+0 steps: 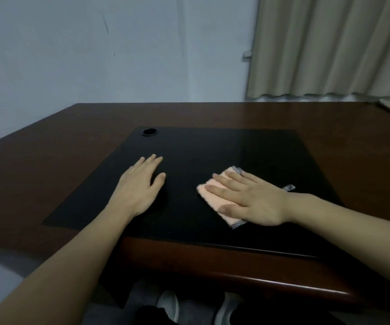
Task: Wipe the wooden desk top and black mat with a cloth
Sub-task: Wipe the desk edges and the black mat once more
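On black mat [212, 148], over wooden surface [330, 127]: right hand [248, 200] flat, fingers straight, pressing pink cloth [215, 195]; left hand [140, 184] spread flat, holding nothing.

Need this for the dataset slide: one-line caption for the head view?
Right hand presses a pink cloth flat on the black mat; left hand rests open beside it.

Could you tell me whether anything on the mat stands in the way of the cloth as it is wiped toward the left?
Yes: the left hand rests flat on the black mat, left of the pink cloth that the right hand presses down.
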Available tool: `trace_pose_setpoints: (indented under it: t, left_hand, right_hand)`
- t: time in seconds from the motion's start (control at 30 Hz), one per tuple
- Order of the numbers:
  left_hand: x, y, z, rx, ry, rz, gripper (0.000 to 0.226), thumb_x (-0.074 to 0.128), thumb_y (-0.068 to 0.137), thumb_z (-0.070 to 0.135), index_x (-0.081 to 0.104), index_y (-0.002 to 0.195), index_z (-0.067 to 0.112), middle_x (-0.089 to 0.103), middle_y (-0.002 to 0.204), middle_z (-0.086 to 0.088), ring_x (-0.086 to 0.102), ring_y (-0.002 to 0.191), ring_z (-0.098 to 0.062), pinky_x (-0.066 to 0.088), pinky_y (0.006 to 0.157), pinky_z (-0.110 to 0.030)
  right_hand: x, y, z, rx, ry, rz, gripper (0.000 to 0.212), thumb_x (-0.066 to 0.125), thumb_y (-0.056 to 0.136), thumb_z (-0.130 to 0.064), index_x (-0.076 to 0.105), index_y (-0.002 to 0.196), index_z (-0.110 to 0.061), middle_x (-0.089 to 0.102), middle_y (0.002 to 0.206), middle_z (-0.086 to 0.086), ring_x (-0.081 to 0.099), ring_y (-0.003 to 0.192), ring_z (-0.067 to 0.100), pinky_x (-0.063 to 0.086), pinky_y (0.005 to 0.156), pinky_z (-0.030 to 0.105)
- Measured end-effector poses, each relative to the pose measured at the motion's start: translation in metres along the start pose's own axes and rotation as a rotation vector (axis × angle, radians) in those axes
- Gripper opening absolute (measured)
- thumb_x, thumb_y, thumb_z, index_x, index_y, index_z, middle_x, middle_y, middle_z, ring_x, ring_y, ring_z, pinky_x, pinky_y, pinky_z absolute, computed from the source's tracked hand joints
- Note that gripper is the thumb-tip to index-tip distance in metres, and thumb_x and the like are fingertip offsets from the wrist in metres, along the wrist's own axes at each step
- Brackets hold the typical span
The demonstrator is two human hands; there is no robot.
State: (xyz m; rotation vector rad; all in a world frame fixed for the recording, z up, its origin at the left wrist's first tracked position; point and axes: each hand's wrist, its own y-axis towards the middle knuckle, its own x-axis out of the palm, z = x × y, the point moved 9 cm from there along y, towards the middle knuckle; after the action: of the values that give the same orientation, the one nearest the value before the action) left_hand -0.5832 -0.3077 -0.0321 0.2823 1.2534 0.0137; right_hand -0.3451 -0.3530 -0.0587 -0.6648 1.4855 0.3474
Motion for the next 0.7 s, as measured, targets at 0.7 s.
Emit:
trace_pose_setpoints:
  t: [0.7]
  left_hand:
    - [-0.002, 0.0, 0.026, 0.129, 0.314, -0.074, 0.054, 0.024, 0.105, 0.052, 0.028, 0.156, 0.036, 0.028, 0.163, 0.009, 0.02, 0.152, -0.015, 0.018, 0.123, -0.044]
  right_hand:
    - [0.012, -0.093, 0.018, 0.182, 0.044, 0.021, 0.075, 0.004, 0.087, -0.077, -0.005, 0.156, -0.052, -0.015, 0.167, -0.014, -0.016, 0.154, 0.013, -0.01, 0.124, 0.036]
